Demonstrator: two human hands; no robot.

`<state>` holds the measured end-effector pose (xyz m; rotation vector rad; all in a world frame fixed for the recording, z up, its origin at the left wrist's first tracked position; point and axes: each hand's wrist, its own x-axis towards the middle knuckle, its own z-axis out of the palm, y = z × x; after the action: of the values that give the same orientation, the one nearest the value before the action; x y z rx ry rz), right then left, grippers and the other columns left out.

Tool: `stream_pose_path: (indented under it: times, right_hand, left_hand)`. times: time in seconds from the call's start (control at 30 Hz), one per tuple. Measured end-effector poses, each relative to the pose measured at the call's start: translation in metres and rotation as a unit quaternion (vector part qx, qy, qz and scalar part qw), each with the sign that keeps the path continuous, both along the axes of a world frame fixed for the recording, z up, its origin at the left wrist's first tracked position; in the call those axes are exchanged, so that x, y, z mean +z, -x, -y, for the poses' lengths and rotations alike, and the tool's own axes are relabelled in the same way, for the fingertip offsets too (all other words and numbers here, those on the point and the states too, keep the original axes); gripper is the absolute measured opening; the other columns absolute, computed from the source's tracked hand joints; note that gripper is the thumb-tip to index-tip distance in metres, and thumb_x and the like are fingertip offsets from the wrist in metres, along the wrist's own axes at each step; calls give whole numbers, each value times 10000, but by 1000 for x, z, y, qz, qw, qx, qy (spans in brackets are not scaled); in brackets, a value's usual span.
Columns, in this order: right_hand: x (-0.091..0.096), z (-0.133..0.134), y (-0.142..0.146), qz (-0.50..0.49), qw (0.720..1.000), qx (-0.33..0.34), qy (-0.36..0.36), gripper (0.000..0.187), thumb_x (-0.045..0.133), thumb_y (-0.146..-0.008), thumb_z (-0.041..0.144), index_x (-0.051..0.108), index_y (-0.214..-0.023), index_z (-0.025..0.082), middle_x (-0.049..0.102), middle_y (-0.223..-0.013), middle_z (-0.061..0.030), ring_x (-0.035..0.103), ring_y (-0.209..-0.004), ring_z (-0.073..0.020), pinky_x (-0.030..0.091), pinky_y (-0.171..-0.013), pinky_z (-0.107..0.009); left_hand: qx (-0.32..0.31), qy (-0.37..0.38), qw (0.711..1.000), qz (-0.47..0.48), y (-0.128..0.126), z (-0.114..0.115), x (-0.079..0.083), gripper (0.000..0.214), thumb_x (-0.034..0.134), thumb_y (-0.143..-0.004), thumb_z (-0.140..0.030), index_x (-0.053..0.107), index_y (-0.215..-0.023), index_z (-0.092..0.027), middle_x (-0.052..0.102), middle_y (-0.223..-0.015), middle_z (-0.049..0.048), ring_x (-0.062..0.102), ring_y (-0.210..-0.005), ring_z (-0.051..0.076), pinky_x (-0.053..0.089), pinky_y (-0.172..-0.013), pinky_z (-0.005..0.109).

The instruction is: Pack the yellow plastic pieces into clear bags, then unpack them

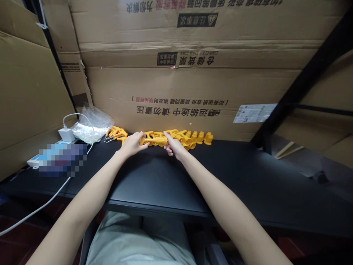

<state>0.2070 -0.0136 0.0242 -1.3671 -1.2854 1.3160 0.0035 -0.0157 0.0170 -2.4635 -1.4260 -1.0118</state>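
Note:
Both my arms reach forward over a black table [248, 173]. My left hand [132, 144] and my right hand [173, 146] are closed on the two ends of a yellow plastic part [154, 140] at the table's far edge. Around it lies a row of several more yellow plastic parts [193, 137], stretching to the right against the cardboard. Another small heap of yellow parts [116, 132] lies just left of my left hand, with a short metal chain [108, 139] beside it.
Large cardboard boxes [187, 81] wall the back and left. A clear plastic bag [89, 127] sits at the far left, beside a white charger [66, 134] with its cable and a power strip [34, 161]. A black metal frame post [300, 81] slants at the right.

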Motion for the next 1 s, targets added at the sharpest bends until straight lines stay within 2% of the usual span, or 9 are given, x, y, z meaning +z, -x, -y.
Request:
stream_pose_path:
  times: [0.13, 0.23, 0.4, 0.5, 0.6, 0.67, 0.77, 0.9, 1.0]
  right_hand:
    - [-1, -3, -2, 11, 1000, 10, 25, 594, 332, -859, 681, 474, -566, 184, 339, -297, 39, 275, -264, -60, 204, -283, -174]
    - [1, -4, -4, -17, 997, 50, 60, 607, 278, -873, 677, 545, -683, 166, 530, -429, -20, 398, -297, -82, 272, -308, -189]
    - [4, -1, -4, -177, 972, 134, 74, 323, 365, -952, 388, 588, -871, 169, 687, -725, -36, 587, -481, -98, 460, -502, -208]
    - [2, -2, -2, -217, 966, 109, 89, 262, 404, -942, 311, 593, -850, 154, 679, -711, -33, 585, -495, -91, 481, -547, -207]
    - [-5, -9, 0, -236, 968, 53, 75, 215, 444, -921, 303, 583, -853, 155, 666, -694, -34, 597, -518, -101, 496, -567, -222]
    - [-12, -16, -2, -228, 973, -1, 14, 147, 503, -884, 302, 568, -899, 171, 670, -737, -36, 627, -576, -121, 513, -609, -250]
    - [-22, -27, -9, -124, 971, -100, -181, 238, 591, -808, 313, 548, -1013, 200, 681, -901, -58, 664, -745, -175, 528, -721, -325]
    - [-35, -37, -29, 177, 865, -160, -441, 330, 576, -797, 301, 579, -1108, 191, 640, -1139, -122, 598, -1041, -255, 445, -923, -430]
    - [-44, -40, -40, 353, 791, -133, -483, 338, 516, -831, 241, 590, -1155, 181, 651, -1142, -126, 577, -1085, -267, 355, -1005, -476]
  left_hand:
    - [-1, 4, 1000, -6, 1, -1, -1, 240, 605, -786, -382, 552, -936, -201, 618, -879, 34, 595, -811, 186, 453, -730, 292]
    - [0, 9, 1000, -7, 3, -3, -2, 236, 596, -792, -383, 556, -932, -198, 619, -884, 38, 599, -816, 190, 455, -737, 294]
    - [11, 33, 999, -18, 8, -6, -4, 276, 578, -804, -417, 562, -981, -206, 626, -925, 44, 608, -873, 201, 463, -779, 305]
    - [18, 60, 998, -22, 9, -7, -6, 446, 567, -805, -482, 511, -1171, -232, 609, -1070, 64, 606, -969, 223, 468, -828, 337]
    - [11, 81, 996, -26, 9, -6, -8, 712, 568, -796, -522, 297, -1397, -251, 538, -1239, 101, 567, -1104, 254, 457, -892, 379]
    - [6, 84, 996, -36, 10, -7, -10, 747, 544, -817, -508, 223, -1437, -242, 498, -1298, 120, 530, -1169, 265, 439, -935, 396]
    - [4, 82, 995, -52, 11, -10, -12, 652, 487, -862, -458, 254, -1424, -224, 470, -1335, 127, 505, -1206, 263, 420, -972, 405]
    - [-3, 90, 994, -65, 13, -12, -15, 571, 481, -869, -415, 324, -1382, -220, 480, -1329, 124, 503, -1208, 257, 418, -983, 405]
    - [-10, 92, 993, -67, 13, -13, -16, 538, 487, -868, -388, 349, -1363, -228, 487, -1328, 118, 495, -1216, 252, 415, -989, 408]
